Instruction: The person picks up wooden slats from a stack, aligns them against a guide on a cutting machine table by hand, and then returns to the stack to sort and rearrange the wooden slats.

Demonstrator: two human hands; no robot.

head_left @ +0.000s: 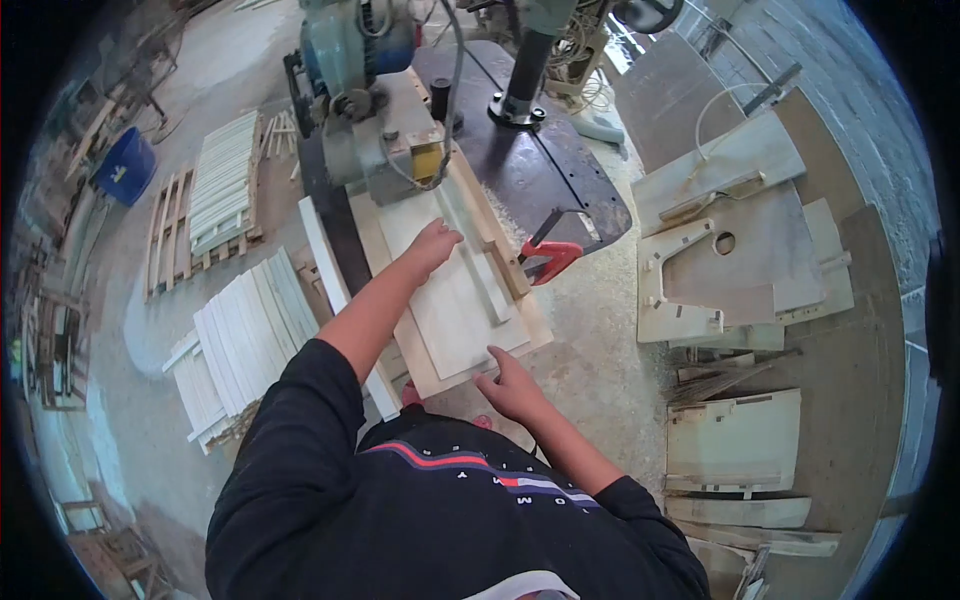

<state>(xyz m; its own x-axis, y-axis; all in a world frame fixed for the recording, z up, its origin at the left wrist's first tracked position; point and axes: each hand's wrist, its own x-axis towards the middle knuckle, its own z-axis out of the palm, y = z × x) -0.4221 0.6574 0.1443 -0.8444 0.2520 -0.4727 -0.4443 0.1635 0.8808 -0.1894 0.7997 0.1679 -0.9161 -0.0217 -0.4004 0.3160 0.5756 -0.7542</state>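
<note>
My left hand [433, 250] is over the pale board [455, 320] close to the machine, its fingers partly bent and pointing at a narrow wooden strip [483, 275] that runs lengthwise along the board. At the board's near right corner is my right hand [515, 390], index finger stretched out and thumb apart, near the end of the strip. Neither hand visibly grips anything. Beneath the board lies a wider wooden base [540, 325]. The far end of the board reaches under the grey machine head [385, 165], where it is hidden.
A red clamp [552, 262] juts from the dark metal table [590, 185] at right. Stacked slats [255, 330] and a loaded pallet [222, 180] stand left, with a blue bin [127, 165] beyond. Wooden templates [680, 310] lie on the right. A cable [458, 90] hangs by the machine.
</note>
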